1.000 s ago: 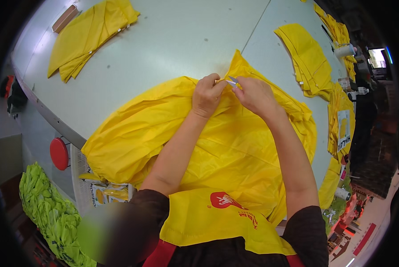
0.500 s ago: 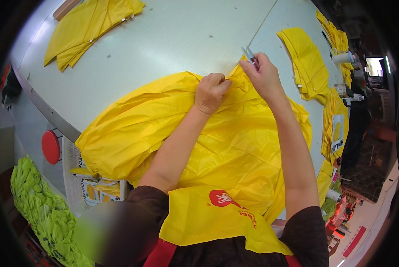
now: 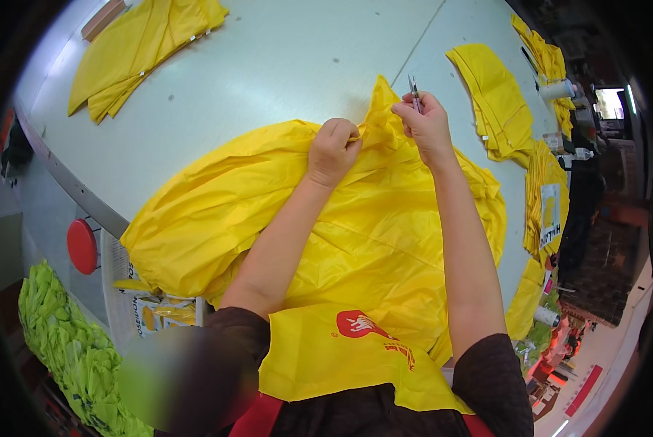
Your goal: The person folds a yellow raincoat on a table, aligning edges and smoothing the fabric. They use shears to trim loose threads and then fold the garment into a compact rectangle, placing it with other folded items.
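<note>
A large, loose spread of thin, shiny yellow cloth (image 3: 370,226) covers the near part of the table and reaches back to my body. My left hand (image 3: 333,153) is closed in a pinch on its far edge. In my right hand (image 3: 427,127) sits a pair of small metal thread snips (image 3: 414,95), points up and away from me. A peaked fold of the cloth stands between the two hands, beside the right fingertips. Whether those fingers also touch the cloth is hard to see.
Folded yellow cloth pieces (image 3: 148,51) lie at the far left of the pale table (image 3: 268,65), and another folded pile (image 3: 492,102) at the right. Thread cones (image 3: 557,90) stand along the right edge. At lower left are a red stool (image 3: 83,246), a white basket (image 3: 122,291) and bright green cloth (image 3: 68,342).
My left hand has shifted slightly left with the cloth edge. The right hand has drawn back a little, turning the snips more upright, and the cloth's peak now stands up between the hands.
</note>
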`<state>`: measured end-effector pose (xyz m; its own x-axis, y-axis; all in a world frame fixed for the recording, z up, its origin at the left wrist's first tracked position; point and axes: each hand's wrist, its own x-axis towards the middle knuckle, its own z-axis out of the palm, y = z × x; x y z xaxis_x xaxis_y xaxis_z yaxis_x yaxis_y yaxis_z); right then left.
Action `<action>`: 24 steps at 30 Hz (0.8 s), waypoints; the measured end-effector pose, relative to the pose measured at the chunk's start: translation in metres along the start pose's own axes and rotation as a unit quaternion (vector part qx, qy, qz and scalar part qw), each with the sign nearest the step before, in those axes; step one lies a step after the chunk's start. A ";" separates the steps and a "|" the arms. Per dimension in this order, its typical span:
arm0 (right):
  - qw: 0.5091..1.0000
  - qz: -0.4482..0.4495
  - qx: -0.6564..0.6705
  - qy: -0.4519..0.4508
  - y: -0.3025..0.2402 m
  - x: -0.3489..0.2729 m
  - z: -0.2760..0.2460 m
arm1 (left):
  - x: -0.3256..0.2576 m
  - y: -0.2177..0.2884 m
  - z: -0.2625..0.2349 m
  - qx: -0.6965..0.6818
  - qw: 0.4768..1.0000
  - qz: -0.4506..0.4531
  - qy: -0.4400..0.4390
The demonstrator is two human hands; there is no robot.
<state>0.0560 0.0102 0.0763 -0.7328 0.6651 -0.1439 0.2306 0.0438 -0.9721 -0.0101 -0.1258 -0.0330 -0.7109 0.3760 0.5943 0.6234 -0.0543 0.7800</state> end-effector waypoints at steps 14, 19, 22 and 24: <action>0.999 -0.048 -0.015 0.021 0.024 -0.017 0.018 | 0.009 0.009 -0.008 0.012 0.999 0.015 -0.029; 0.993 -0.109 -0.046 -0.018 0.019 -0.022 0.020 | 0.016 0.022 -0.009 0.036 0.998 0.024 -0.035; 0.987 -0.138 -0.060 -0.056 0.001 -0.027 0.027 | 0.018 0.026 -0.009 -0.006 1.000 -0.002 -0.019; 0.992 -0.114 -0.012 -0.048 0.002 -0.027 0.026 | 0.017 0.030 -0.012 -0.086 0.991 -0.102 -0.017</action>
<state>0.0591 -0.0270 0.0734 -0.8254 0.5612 0.0612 0.0661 0.2037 -0.9768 -0.0078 -0.1317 0.0026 -0.8033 0.4265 0.4158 0.4005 -0.1299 0.9070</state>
